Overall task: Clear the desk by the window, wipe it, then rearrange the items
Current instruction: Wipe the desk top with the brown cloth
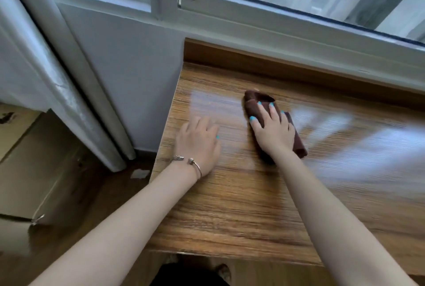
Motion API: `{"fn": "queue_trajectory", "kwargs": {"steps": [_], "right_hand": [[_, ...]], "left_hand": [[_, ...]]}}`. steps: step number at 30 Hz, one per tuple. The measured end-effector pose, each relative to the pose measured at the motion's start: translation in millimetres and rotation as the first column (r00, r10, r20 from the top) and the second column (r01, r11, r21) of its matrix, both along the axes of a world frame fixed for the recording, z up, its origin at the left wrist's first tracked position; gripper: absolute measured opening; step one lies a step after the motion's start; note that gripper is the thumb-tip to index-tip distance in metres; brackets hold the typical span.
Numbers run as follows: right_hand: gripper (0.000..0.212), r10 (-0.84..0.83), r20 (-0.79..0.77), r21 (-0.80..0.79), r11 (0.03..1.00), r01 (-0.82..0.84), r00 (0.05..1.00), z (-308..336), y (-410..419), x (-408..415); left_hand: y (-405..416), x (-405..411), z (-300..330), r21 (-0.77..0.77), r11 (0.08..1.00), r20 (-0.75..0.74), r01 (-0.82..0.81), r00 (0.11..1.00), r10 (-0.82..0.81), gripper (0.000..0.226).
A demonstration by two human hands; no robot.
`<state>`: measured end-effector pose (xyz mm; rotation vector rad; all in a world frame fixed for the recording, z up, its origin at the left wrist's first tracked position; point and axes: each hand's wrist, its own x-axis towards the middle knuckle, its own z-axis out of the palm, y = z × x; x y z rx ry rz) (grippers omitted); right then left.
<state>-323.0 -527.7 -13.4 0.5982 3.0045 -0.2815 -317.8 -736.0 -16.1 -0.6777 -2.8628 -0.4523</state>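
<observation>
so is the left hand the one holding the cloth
No, the right hand presses the brown cloth on the desk; the left hand rests flat on bare wood.
</observation>
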Motion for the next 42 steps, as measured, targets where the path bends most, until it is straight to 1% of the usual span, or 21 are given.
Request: {"fn": "queue_trajectory", "kwargs": {"steps": [4, 6, 8, 10, 12, 14, 15, 17, 20, 22, 24, 26, 27, 29, 31, 32, 33, 36, 37, 39, 42], "right_hand": [[0.056, 0.391, -0.066, 0.033, 0.921, -0.389, 0.918, -7.4, -53.9, 139.4], [0.052, 0.481, -0.04, -0.017, 0.876, -0.482, 0.876, -4.2, -38.4, 148.8], [0.053, 0.434, -0.041, 0.002, 0.901, -0.435, 0.9, -4.1, -10.2, 103.5], [0.053, 0.266, -0.023, 0.002, 0.964, -0.266, 0.964, 1.8, 13.5, 47.8], [0.052, 0.136, -0.006, -0.007, 0.991, -0.136, 0.991, -2.5, 14.0, 32.9], [0.054, 0.224, -0.032, 0.016, 0.975, -0.223, 0.974, -7.8, -8.3, 74.2], [0.055, 0.344, -0.07, 0.046, 0.939, -0.342, 0.936, -9.2, -23.1, 110.2], [0.055, 0.598, -0.131, 0.066, 0.801, -0.595, 0.791, -7.9, -40.4, 185.2], [0.051, 0.767, -0.073, -0.001, 0.64, -0.769, 0.638, -2.8, -24.5, 196.4], [0.05, 0.714, -0.053, -0.019, 0.698, -0.716, 0.698, 0.6, -9.6, 153.6], [0.051, 0.534, -0.033, 0.007, 0.845, -0.534, 0.845, 0.7, -0.5, 110.7], [0.052, 0.417, -0.005, 0.03, 0.909, -0.417, 0.909, -2.6, -8.9, 111.7], [0.053, 0.478, -0.028, 0.034, 0.878, -0.477, 0.878, -4.5, -16.7, 132.4], [0.053, 0.689, -0.082, 0.026, 0.723, -0.69, 0.72, -6.3, -27.2, 190.8], [0.05, 0.796, -0.046, -0.032, 0.602, -0.798, 0.603, 0.0, -11.3, 215.3], [0.049, 0.793, -0.025, -0.042, 0.607, -0.793, 0.609, 2.0, 2.0, 203.2], [0.048, 0.746, -0.015, -0.032, 0.665, -0.746, 0.666, 4.3, 16.1, 180.5], [0.051, 0.391, 0.015, 0.016, 0.92, -0.391, 0.92, 7.5, 55.1, 98.1], [0.051, 0.278, 0.038, 0.018, 0.96, -0.279, 0.96, 7.7, 61.6, 81.6], [0.052, 0.258, 0.044, 0.018, 0.966, -0.259, 0.965, 4.6, 58.1, 84.2], [0.054, 0.531, -0.006, 0.026, 0.847, -0.531, 0.847, -1.4, 31.1, 159.3]], "left_hand": [[-11.3, 30.9, -17.9, 0.025, 0.999, -0.034, -0.025, 0.999, 0.026, 0.043], [-10.9, 30.8, -22.1, 0.001, 1.0, -0.037, -0.021, 0.999, 0.021, 0.045], [-10.2, 29.6, -21.8, -0.022, 0.999, -0.033, -0.024, 0.999, 0.024, 0.041], [-11.2, 27.9, -21.1, -0.014, 1.0, 0.008, -0.027, 1.0, 0.027, 0.037], [-14.0, 26.7, -21.4, 0.032, 0.999, 0.034, -0.035, 0.999, 0.034, 0.038], [-14.6, 28.0, -22.6, 0.038, 0.998, 0.011, -0.051, 0.999, 0.051, 0.04], [-13.7, 27.9, -22.5, 0.029, 0.997, -0.004, -0.067, 0.998, 0.067, 0.043], [-9.4, 29.3, -20.6, 0.03, 0.995, -0.013, -0.091, 0.996, 0.091, 0.046], [-3.9, 33.3, -18.5, 0.003, 0.996, -0.017, -0.094, 0.995, 0.094, 0.051], [-4.5, 34.0, -14.4, -0.024, 0.996, 0.01, -0.081, 0.997, 0.081, 0.048], [-8.1, 32.8, -13.6, -0.04, 0.996, 0.036, -0.082, 0.996, 0.083, 0.039], [-11.1, 32.5, -11.9, -0.034, 0.995, 0.058, -0.09, 0.994, 0.091, 0.039], [-11.4, 33.3, -11.7, -0.028, 0.995, 0.054, -0.091, 0.994, 0.092, 0.039], [-10.0, 33.8, -11.9, -0.027, 0.996, 0.033, -0.09, 0.995, 0.091, 0.038], [-7.9, 34.5, -12.8, -0.029, 0.996, 0.032, -0.084, 0.996, 0.085, 0.038], [-6.4, 35.2, -12.7, -0.03, 0.997, 0.026, -0.075, 0.997, 0.076, 0.038], [-5.3, 35.8, -12.5, -0.033, 0.997, 0.023, -0.07, 0.997, 0.071, 0.038], [-6.4, 36.5, -12.4, -0.035, 0.997, 0.03, -0.068, 0.997, 0.069, 0.038], [-7.7, 36.0, -11.9, -0.028, 0.997, 0.034, -0.068, 0.997, 0.069, 0.038], [-8.6, 36.9, -8.4, -0.051, 0.996, 0.041, -0.072, 0.996, 0.074, 0.037], [0.8, 32.9, -3.7, -0.203, 0.976, -0.023, -0.084, 0.996, 0.081, 0.033]]}}
